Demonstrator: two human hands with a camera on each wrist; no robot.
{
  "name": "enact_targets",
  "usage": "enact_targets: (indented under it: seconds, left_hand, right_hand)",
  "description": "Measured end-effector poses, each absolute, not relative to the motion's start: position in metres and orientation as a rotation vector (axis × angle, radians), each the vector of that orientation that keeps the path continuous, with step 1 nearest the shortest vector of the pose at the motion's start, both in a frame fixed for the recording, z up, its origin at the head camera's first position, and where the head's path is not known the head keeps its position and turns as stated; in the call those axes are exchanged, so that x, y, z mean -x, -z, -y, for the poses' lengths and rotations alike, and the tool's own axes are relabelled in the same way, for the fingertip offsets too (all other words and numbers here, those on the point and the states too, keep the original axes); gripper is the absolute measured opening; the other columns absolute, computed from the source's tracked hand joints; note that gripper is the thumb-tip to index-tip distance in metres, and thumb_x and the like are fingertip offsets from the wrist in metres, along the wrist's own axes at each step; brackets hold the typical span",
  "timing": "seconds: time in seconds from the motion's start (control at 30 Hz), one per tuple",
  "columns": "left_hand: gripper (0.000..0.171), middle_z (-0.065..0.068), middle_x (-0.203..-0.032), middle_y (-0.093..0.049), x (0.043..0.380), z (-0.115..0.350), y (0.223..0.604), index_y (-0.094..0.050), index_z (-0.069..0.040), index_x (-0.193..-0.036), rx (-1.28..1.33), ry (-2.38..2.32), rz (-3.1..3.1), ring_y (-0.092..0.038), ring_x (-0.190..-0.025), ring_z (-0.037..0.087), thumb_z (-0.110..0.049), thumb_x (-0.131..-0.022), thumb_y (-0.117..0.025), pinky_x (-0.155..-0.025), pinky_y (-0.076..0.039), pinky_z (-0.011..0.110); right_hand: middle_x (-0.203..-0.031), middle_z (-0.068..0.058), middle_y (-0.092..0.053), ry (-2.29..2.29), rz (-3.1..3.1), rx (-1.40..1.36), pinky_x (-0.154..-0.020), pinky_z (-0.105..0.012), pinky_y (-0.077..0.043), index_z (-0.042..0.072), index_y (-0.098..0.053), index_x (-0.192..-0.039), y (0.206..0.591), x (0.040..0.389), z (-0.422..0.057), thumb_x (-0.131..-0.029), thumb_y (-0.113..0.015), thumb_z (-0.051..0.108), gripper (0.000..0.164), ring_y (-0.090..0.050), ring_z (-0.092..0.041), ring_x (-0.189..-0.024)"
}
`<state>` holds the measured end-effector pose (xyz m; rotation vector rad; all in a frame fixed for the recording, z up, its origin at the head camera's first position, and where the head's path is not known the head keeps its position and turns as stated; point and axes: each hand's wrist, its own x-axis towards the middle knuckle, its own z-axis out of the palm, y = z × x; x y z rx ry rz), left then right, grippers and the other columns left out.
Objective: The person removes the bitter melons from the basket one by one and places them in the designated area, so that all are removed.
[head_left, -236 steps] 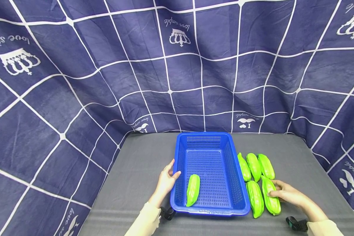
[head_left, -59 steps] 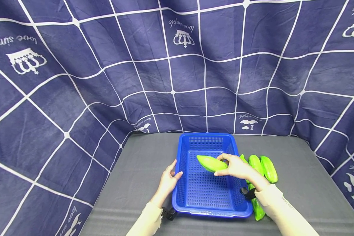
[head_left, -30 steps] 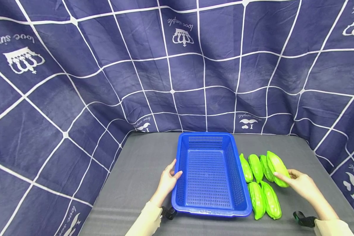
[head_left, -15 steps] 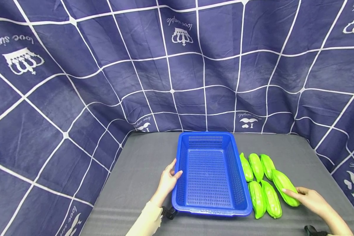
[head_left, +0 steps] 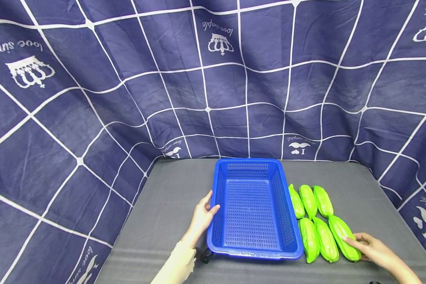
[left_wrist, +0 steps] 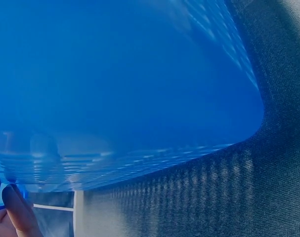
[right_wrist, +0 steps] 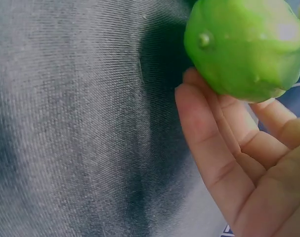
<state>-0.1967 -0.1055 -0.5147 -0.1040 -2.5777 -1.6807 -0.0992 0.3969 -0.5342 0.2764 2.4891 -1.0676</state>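
My right hand (head_left: 372, 249) holds a light green bitter melon (head_left: 343, 238), thumb on its near top side and fingers along its right side. This melon lies on the table at the right end of the front row; the right wrist view shows its rounded end (right_wrist: 243, 47) beside the fingers (right_wrist: 201, 123). My left hand (head_left: 201, 217) grips the left rim of a blue plastic basket (head_left: 213, 221), thumb over the edge and fingers outside. The basket's slotted wall fills much of the left wrist view. Two more melons (head_left: 309, 240) lie beside the held one.
Three bitter melons (head_left: 308, 200) form a back row by the basket's right wall. Grey cloth covers the table (head_left: 170, 189). A dark blue curtain (head_left: 262, 86) with white lines hangs behind and at both sides.
The melon in my right hand was over the basket, then swung right past the back row and came down toward me beside the front row. My left hand stays on the rim.
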Motion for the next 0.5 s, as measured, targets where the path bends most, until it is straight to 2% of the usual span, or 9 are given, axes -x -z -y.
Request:
enact_targets:
  seconds: [0.13,0.37,0.5]
  left_hand:
    - [0.061,0.031,-0.131,-0.055,0.1962,0.1059,0.515,-0.048,0.004,-0.142,0.096,1.699,2.574,-0.067,-0.088,0.033,-0.003,-0.086,-0.071,-0.069,-0.058,0.036]
    - [0.06,0.03,-0.13,-0.055,0.1953,0.1054,0.5156,-0.048,0.003,-0.142,0.074,1.721,2.579,-0.067,-0.087,0.031,-0.003,-0.086,-0.07,-0.068,-0.058,0.034]
    - [0.06,0.03,-0.13,-0.055,0.196,0.1054,0.5167,-0.048,0.003,-0.142,0.078,1.731,2.576,-0.067,-0.086,0.031,-0.002,-0.087,-0.069,-0.067,-0.058,0.033]
  right_hand:
    - [-0.107,-0.015,-0.067,1.092,-2.489,-0.274,-0.069,-0.024,-0.053,-0.021,-0.044,-0.125,0.5364,0.0978,-0.3952,-0.101,-0.047,0.04,0.066,-0.055,0.002,-0.081]
    - [-0.115,-0.03,-0.063,1.05,-2.499,-0.27,-0.071,-0.023,-0.055,-0.026,-0.042,-0.128,0.5375,0.096,-0.3942,-0.102,-0.043,0.042,0.072,-0.06,-0.005,-0.086]
    - [-0.111,-0.026,-0.065,1.072,-2.466,-0.251,-0.073,-0.026,-0.056,-0.024,-0.046,-0.125,0.5389,0.0944,-0.3939,-0.103,-0.042,0.038,0.066,-0.062,-0.009,-0.089]
